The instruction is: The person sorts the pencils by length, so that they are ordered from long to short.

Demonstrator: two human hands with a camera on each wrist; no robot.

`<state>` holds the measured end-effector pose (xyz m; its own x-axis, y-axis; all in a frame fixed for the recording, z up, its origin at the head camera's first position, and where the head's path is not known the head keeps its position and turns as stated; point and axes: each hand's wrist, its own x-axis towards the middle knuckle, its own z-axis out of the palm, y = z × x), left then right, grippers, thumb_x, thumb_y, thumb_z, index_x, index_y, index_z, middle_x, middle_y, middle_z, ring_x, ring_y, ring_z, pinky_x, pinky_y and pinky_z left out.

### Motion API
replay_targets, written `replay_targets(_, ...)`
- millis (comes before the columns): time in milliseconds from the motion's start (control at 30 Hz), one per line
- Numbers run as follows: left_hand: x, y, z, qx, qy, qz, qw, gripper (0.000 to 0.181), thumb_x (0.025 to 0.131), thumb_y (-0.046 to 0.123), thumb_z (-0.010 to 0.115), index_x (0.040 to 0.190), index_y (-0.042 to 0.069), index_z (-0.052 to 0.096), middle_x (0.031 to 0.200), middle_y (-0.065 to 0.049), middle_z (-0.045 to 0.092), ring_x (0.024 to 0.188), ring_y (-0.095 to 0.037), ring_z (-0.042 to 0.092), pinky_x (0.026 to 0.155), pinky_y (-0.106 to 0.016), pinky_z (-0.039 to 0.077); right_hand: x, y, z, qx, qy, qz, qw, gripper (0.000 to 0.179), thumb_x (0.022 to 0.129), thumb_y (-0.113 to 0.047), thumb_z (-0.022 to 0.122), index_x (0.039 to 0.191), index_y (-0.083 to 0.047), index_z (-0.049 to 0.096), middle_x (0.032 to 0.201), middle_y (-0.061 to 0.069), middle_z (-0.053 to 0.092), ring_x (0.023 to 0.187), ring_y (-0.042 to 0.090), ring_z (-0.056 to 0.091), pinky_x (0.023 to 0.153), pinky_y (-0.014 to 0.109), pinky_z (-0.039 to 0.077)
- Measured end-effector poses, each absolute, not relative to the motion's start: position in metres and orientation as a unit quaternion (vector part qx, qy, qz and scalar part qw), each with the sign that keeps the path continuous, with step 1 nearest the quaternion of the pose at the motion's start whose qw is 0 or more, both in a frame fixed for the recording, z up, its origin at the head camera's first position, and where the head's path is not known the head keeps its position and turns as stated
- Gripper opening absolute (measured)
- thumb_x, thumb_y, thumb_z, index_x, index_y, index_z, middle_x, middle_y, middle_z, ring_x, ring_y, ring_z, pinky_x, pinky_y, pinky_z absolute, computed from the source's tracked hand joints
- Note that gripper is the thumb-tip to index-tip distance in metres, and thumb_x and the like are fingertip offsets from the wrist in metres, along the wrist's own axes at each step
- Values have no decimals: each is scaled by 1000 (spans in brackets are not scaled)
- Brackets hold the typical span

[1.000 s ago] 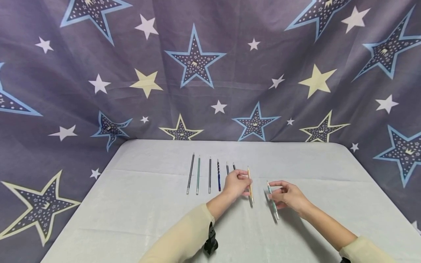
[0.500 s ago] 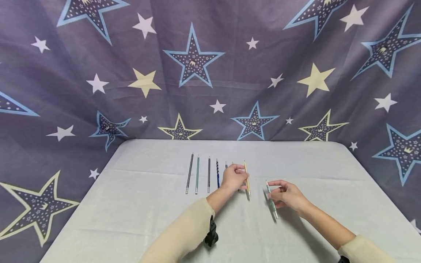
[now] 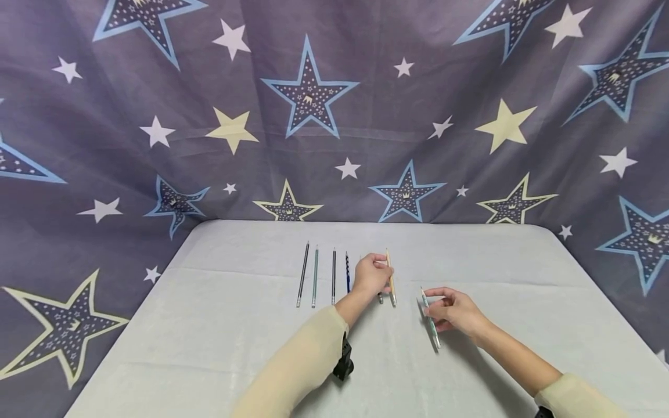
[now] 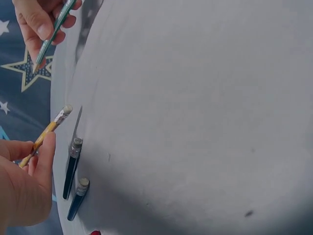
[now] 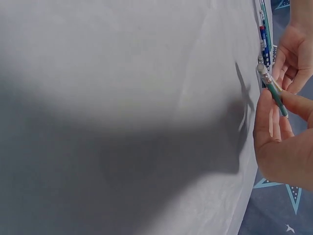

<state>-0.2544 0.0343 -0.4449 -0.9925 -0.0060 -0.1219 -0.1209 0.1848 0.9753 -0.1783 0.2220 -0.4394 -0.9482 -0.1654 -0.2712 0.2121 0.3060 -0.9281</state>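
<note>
My left hand (image 3: pixel 373 275) pinches a yellow pencil (image 3: pixel 391 284) between thumb and fingers, at the right end of a row of pencils. In the left wrist view the eraser end of this yellow pencil (image 4: pixel 50 127) points up, close by two dark pencils (image 4: pixel 71 169). Farther right, my right hand (image 3: pixel 456 312) pinches a green-and-white pencil (image 3: pixel 431 323), held tilted over its shadow on the table. The right wrist view shows the eraser end of that green pencil (image 5: pixel 277 99) above the thumb and fingers.
To the left lie a black pencil (image 3: pixel 303 274), a green pencil (image 3: pixel 315 276), another black pencil (image 3: pixel 334 276) and a dark blue pencil (image 3: pixel 347 271), roughly parallel. My left hand partly covers the darker ones beside them. A star-patterned curtain (image 3: pixel 366 145) hangs behind the pale table (image 3: pixel 209 325).
My left hand has moved away from me and slightly left with the yellow pencil, over the right end of the row. My right hand holds the green pencil almost where it was.
</note>
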Motion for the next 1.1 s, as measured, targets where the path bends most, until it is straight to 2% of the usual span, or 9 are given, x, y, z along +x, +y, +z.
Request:
replay_targets(433,-265,44,-448,-52,794,604,46,39,83,5,65,120,14,57,88,-4,61,58,-11,58,48,-23,56,-176,221,-441,24,792,-588,159,53,84,-9,67,130,3,45,85,4,59,71,14,60,63,32,57)
replay_targets(900,-272,46,-454,-49,812,579,51,40,82,2,65,120,10,57,87,-5,64,55,-10,58,46,-22,55,-176,223,-443,18,789,-593,161,52,84,-9,65,130,4,44,85,2,58,72,13,59,65,31,57)
replay_targets(1100,-274,47,-455,-43,830,554,52,39,82,3,64,120,8,57,91,-7,66,52,-8,58,44,-21,54,-176,223,-443,17,788,-594,160,53,84,-9,65,131,4,44,84,2,58,71,13,59,64,31,57)
